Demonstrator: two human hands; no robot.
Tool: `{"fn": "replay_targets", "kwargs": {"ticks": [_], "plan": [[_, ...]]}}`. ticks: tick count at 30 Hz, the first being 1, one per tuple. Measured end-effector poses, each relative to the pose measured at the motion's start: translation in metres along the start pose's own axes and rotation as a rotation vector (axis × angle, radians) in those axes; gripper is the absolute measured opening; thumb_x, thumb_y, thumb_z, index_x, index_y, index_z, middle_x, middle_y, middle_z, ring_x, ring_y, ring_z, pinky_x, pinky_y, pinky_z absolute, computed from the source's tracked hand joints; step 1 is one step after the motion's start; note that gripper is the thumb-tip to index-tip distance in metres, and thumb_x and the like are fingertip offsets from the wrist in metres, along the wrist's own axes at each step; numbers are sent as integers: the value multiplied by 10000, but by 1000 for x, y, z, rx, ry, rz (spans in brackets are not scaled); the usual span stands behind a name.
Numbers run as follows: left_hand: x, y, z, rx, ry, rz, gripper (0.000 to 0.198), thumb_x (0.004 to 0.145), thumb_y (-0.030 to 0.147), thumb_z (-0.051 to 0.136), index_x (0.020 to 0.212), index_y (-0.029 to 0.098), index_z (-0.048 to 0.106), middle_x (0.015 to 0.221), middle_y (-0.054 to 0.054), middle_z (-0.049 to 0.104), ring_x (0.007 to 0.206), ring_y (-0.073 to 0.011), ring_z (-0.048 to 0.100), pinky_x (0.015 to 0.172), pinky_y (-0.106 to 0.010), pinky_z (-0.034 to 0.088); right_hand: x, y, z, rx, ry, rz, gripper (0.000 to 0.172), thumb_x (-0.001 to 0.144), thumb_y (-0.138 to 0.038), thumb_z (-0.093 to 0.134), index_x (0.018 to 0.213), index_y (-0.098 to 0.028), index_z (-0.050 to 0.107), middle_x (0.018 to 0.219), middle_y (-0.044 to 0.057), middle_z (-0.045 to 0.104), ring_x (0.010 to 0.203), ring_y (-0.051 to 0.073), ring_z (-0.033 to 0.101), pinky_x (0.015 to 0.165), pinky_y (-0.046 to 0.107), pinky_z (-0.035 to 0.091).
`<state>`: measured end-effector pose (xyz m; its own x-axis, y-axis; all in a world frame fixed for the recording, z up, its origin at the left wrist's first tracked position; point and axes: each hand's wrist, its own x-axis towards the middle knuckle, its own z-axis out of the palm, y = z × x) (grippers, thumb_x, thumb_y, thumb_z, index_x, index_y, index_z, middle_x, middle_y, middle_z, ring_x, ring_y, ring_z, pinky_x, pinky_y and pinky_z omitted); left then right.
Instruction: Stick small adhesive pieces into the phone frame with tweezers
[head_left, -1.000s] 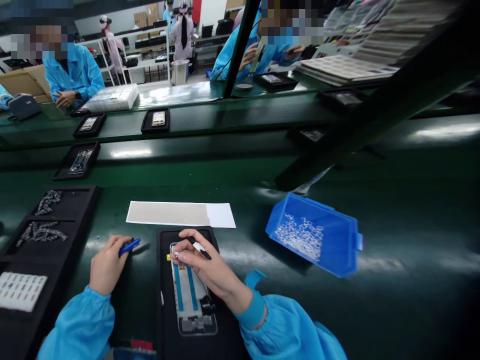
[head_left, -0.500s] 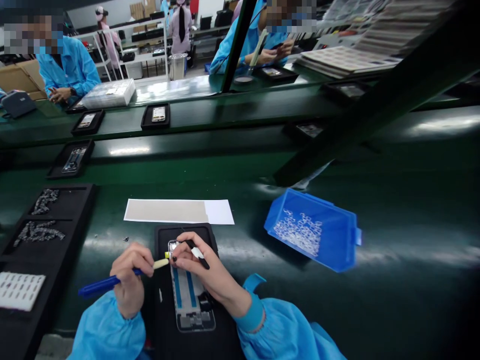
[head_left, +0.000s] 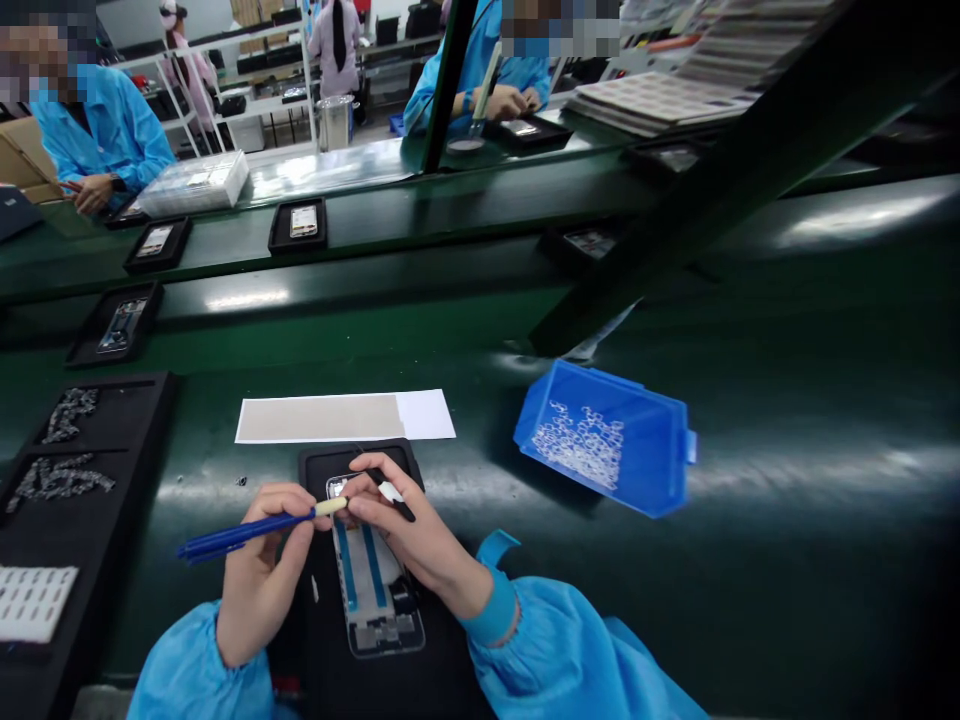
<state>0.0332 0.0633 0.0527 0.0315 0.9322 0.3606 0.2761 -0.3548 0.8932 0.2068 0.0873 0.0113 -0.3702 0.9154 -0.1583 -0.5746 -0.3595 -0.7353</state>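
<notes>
A phone frame (head_left: 367,580) with blue strips lies on a black tray (head_left: 319,640). My left hand (head_left: 266,570) grips a blue pen-like tool (head_left: 240,538), its pale tip over the frame's upper part. My right hand (head_left: 409,520) is closed round a black-and-white tool (head_left: 391,494), with its thumb and forefinger close to the pale tip. Whether something small and dark is pinched there is too small to tell. A small white piece (head_left: 315,588) lies on the tray left of the frame.
A blue bin (head_left: 652,450) with small white rings stands at the right. A white-and-beige strip (head_left: 345,417) lies behind the tray. A black compartment tray (head_left: 75,530) with dark parts is at left. A dark beam (head_left: 675,220) slants across the upper right. Co-workers sit opposite.
My left hand has turned and shifted its fingers on the blue tool, whose pale tip moved right to my right fingertips. The lone yellow bit beside the frame no longer shows. The view shifted slightly.
</notes>
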Motion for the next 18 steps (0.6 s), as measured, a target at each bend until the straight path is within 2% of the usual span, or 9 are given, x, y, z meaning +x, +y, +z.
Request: {"fn": "replay_targets", "kwargs": {"ticks": [2,6,10,18], "plan": [[-3,-3,1,31,45,36,69,964,164,573,994,220,599,935,-17,633,809,-132,695,739,-224,608,0,0,0,-9,8,0,419,782,-344,830,1084,-226,564,904,-18,676,794,140,671,805,294,512],[-7,-11,3,107,128,111,141,923,98,613,1002,215,611,950,-14,662,898,-126,677,806,-201,595,-1,2,3,-144,58,-91,432,781,-336,827,1094,-237,546,928,-16,670,855,155,695,816,289,525],[-10,-10,3,137,95,177,159,909,76,628,985,216,626,939,-4,687,928,-119,670,855,-195,573,-3,6,4,-277,112,-216,344,828,-319,772,1067,-228,542,897,-5,664,814,141,685,759,266,542],[-12,-7,5,191,53,226,179,887,49,636,955,213,649,951,10,709,929,-94,682,881,-155,548,-6,6,3,-387,162,-320,256,883,-306,679,1061,-216,520,894,26,669,774,160,674,679,274,566]]}}
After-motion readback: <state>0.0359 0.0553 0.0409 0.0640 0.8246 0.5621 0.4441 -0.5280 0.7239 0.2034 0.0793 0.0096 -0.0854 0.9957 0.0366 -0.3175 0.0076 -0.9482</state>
